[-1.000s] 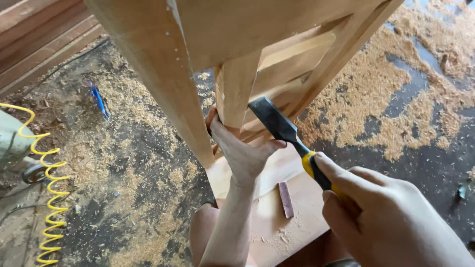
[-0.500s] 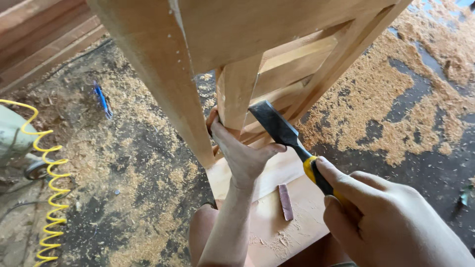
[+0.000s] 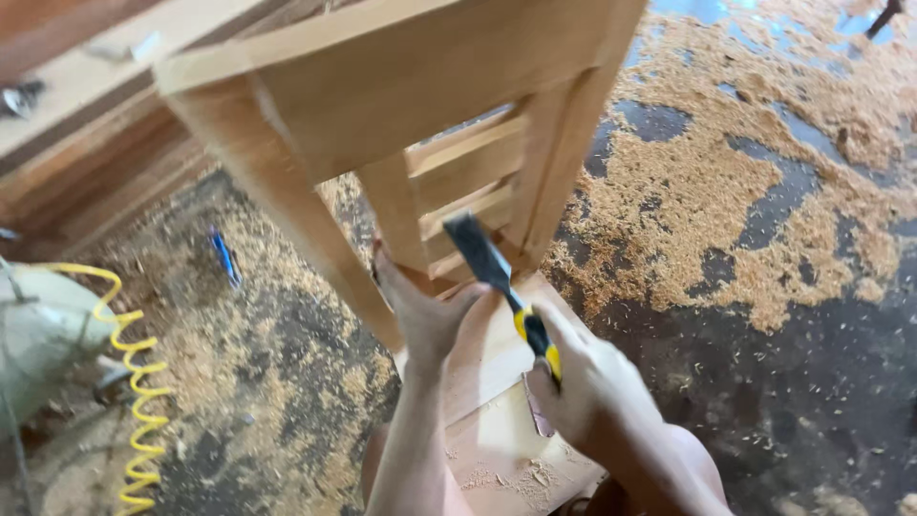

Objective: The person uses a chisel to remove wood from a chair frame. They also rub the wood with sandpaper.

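Under the wooden frame, left hand braces a leg; right hand grips the chisel, whose blade could slip into those fingers.

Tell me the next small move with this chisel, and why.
Probably ease the chisel blade down to the joint by the upright slat: the right hand holds its handle, the blade hangs just off the wood, and the left hand steadies the frame.
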